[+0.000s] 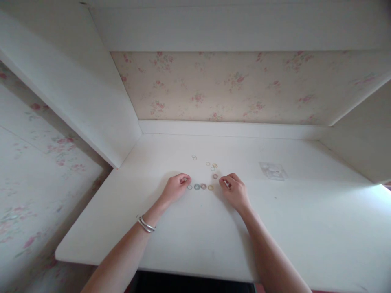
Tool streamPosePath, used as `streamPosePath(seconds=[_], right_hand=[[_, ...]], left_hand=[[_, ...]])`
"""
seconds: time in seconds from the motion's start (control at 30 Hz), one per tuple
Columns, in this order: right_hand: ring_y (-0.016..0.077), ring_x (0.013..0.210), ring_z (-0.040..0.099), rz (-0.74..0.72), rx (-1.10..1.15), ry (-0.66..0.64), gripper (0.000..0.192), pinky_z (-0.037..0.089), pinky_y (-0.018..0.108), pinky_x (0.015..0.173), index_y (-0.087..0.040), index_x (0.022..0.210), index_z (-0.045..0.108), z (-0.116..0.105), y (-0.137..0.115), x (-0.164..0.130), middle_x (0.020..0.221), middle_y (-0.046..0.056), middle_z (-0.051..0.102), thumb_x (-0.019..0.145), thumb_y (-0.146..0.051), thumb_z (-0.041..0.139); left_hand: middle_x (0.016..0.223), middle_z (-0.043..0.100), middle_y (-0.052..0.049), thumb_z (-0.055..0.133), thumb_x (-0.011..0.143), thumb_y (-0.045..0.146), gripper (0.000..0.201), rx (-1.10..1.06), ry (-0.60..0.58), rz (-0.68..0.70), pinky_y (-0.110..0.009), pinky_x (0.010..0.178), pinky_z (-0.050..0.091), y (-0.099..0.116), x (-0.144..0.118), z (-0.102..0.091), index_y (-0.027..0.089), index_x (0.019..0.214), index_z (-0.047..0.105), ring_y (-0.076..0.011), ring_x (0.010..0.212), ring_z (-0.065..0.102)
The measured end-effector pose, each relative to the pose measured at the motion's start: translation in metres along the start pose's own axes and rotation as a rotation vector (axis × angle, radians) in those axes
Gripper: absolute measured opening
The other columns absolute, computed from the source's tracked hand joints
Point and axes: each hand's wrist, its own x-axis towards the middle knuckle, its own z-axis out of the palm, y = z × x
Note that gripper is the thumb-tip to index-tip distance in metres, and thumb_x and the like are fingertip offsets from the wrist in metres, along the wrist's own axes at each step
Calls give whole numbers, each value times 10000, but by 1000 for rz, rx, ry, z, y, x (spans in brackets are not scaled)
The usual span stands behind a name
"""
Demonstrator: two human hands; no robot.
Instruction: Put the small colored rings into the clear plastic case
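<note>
Both forearms are bare, with no sleeves reaching into view. The left wrist carries a pair of thin silver bangles [147, 224], plain and smooth, sitting side by side. The left hand [176, 188] and the right hand [234, 190] wear no rings or gloves that can be made out.

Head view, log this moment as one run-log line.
left hand: fingertips curled beside row of small rings | right hand: pinching near pink ring | surface: white desk
</note>
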Motion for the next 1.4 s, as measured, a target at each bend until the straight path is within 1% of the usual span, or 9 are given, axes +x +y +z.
streamPosePath(seconds=[0.13,0.2,0.4,0.57,0.7,0.97,1.07,1.23,1.4], right_hand=[[99,655,551,-129,12,-146,177,392,214,632,-236,758,680,-2,1,-3,830,1,596,820,-264,517],[91,630,544,-164,-21,-190,174,382,214,616,-238,723,679,-2,1,-5,820,-6,599,805,-247,525],[103,642,561,-187,-50,-211,167,378,224,603,-252,712,680,-2,0,-5,814,-8,615,807,-287,547],[115,644,568,-166,-69,-202,184,393,235,609,-261,717,684,-2,1,-4,827,0,626,819,-329,548],[118,649,572,-157,-93,-194,179,391,233,601,-260,709,679,-3,0,-4,834,5,628,818,-326,553],[106,630,562,-142,-71,-163,175,376,227,588,-246,712,666,-2,0,-4,820,-3,612,825,-310,548],[101,633,555,-104,-21,-142,183,373,221,592,-239,710,669,0,2,-2,811,-1,610,824,-304,542],[98,629,537,-9,143,-54,203,382,217,597,-216,731,683,4,9,4,798,8,609,829,-319,538],[103,587,503,30,213,7,242,379,233,582,-204,719,693,4,14,7,733,12,594,825,-366,547]], left_hand=[[746,615,-4,494,838,305,205,169,-15,190,-225,647,416,18,24,9,194,862,665,-122,662,546],[851,627,-23,508,830,279,183,248,-4,241,-236,732,434,27,39,15,201,858,672,-131,737,573],[1023,605,-49,486,858,284,219,380,-74,263,-249,819,448,43,80,26,217,965,666,-149,840,609],[1081,609,-46,496,852,256,230,495,-188,249,-263,862,430,47,97,30,229,1015,657,-169,920,602],[1109,603,-45,502,853,276,233,553,-222,259,-272,846,428,44,100,32,245,1030,651,-179,936,600],[1054,616,-48,494,862,298,217,575,-195,261,-282,822,422,39,99,34,233,1020,629,-186,925,588],[1043,612,-49,478,873,298,221,569,-182,247,-278,809,422,38,100,35,227,1029,617,-180,913,586],[1049,585,-67,433,896,296,238,549,-187,219,-278,785,430,36,99,38,204,938,649,-177,876,598],[995,582,-62,479,874,273,201,513,-229,219,-263,788,438,39,84,34,190,879,661,-162,841,606]])
